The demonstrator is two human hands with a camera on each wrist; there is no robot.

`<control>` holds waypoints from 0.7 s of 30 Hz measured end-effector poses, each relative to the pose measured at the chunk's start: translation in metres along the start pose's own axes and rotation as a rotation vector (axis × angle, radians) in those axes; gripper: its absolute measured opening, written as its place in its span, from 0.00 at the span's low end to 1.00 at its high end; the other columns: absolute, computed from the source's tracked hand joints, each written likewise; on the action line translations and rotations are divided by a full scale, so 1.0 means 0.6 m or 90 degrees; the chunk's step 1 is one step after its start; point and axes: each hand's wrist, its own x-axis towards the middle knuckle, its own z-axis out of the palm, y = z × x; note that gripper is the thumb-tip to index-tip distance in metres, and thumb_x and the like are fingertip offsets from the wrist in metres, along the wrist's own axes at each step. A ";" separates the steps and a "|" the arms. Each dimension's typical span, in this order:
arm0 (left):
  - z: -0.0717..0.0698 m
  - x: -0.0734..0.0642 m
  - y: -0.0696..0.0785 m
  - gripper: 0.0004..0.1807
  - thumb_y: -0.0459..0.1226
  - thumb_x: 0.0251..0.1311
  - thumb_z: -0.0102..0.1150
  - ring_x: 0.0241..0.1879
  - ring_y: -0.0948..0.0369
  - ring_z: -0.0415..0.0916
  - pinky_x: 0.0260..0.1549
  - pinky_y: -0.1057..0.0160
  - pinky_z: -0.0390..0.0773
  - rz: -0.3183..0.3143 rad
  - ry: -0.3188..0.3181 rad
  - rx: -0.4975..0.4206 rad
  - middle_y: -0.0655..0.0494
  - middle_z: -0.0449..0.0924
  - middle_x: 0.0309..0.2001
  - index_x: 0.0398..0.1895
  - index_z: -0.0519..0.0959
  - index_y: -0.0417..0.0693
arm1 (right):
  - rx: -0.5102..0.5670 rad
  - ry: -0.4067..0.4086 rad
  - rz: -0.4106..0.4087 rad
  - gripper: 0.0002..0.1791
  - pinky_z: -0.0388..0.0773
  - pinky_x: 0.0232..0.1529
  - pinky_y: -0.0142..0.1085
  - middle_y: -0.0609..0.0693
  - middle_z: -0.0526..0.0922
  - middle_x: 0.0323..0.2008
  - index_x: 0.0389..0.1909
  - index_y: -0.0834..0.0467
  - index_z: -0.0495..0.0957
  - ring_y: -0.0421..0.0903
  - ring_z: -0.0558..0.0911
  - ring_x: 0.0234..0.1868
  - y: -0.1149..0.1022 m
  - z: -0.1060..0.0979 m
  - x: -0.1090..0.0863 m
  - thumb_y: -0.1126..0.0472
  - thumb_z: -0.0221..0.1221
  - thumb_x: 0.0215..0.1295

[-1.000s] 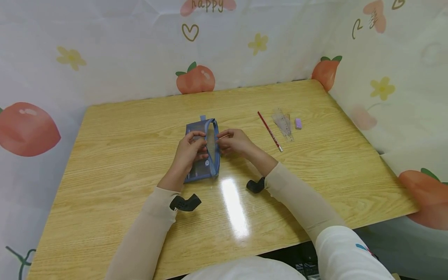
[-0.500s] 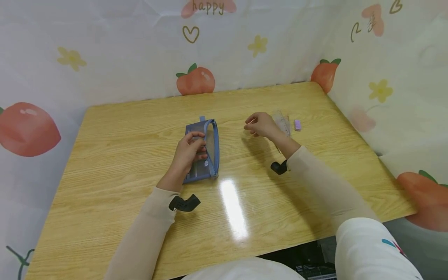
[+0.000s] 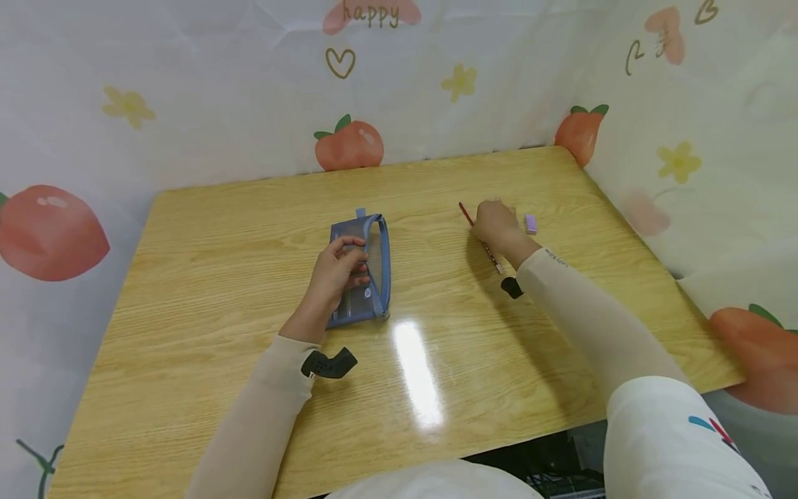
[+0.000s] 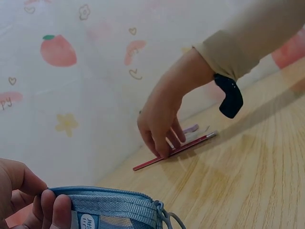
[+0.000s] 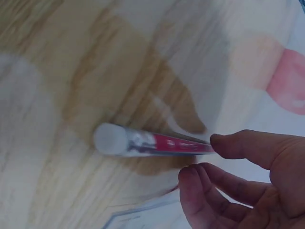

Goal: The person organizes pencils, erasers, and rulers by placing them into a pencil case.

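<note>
A blue mesh pencil case (image 3: 352,305), its zipper side gaping, lies left of the table's middle. My left hand (image 3: 339,270) grips the near edge of its opening; thumb and fingertips pinch the fabric in the left wrist view. Farther right, my right hand (image 3: 499,225) reaches down over a red pencil (image 4: 147,164) with a white eraser end. Its thumb and fingers curl about the pencil's shaft (image 5: 176,144), which appears to lie on the table. A light purple eraser (image 3: 530,223) sits just right of that hand. The clear rulers are mostly hidden behind the hand.
The wood-grain table (image 3: 249,229) runs back to a white, fruit-printed cloth (image 3: 237,90), which also stands along the right side. A black wrist camera (image 3: 329,362) is strapped on each sleeve. A bright reflection lies in front of the case.
My right hand has left the pencil case's opening, moved right, and come down onto the pencil. The left hand and the case have stayed in place.
</note>
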 end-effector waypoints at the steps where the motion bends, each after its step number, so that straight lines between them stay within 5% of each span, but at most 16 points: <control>1: 0.000 0.000 0.000 0.14 0.30 0.56 0.50 0.21 0.64 0.71 0.22 0.65 0.80 0.001 0.000 0.000 0.53 0.69 0.28 0.46 0.71 0.44 | -0.006 -0.002 0.003 0.08 0.71 0.23 0.38 0.57 0.76 0.27 0.25 0.65 0.73 0.49 0.71 0.24 0.001 0.001 0.001 0.63 0.55 0.57; 21: -0.001 -0.002 0.001 0.15 0.31 0.56 0.50 0.23 0.64 0.71 0.22 0.66 0.80 0.002 0.004 0.006 0.53 0.68 0.28 0.48 0.70 0.42 | 0.048 -0.006 0.015 0.12 0.71 0.13 0.31 0.55 0.76 0.13 0.16 0.65 0.74 0.44 0.72 0.11 0.006 0.011 0.011 0.64 0.57 0.56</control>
